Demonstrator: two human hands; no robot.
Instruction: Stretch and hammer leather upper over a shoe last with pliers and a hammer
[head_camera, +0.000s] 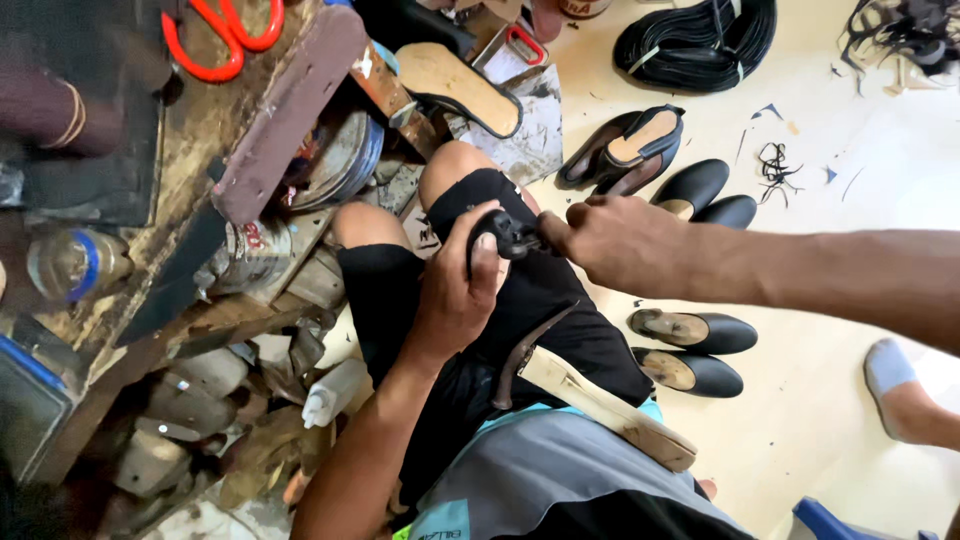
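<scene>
My left hand (455, 290) grips a black shoe (500, 232) held over my lap, thumb across its top. From the right, my right hand (615, 240) comes in with its fingers closed at the shoe's edge, pinching or pulling something small that I cannot make out. I sit in black shorts (540, 310), knees pointing away. A hammer with a pale wooden handle (600, 405) and a dark curved head lies across my thigh, below both hands.
A cluttered wooden workbench (220, 130) at left carries red-handled scissors (222, 35), a plastic bottle (75, 262) and tins. Several black shoes (690, 335) and a coil of black strips (700, 40) lie on the pale floor. Another person's foot (900, 390) is at right.
</scene>
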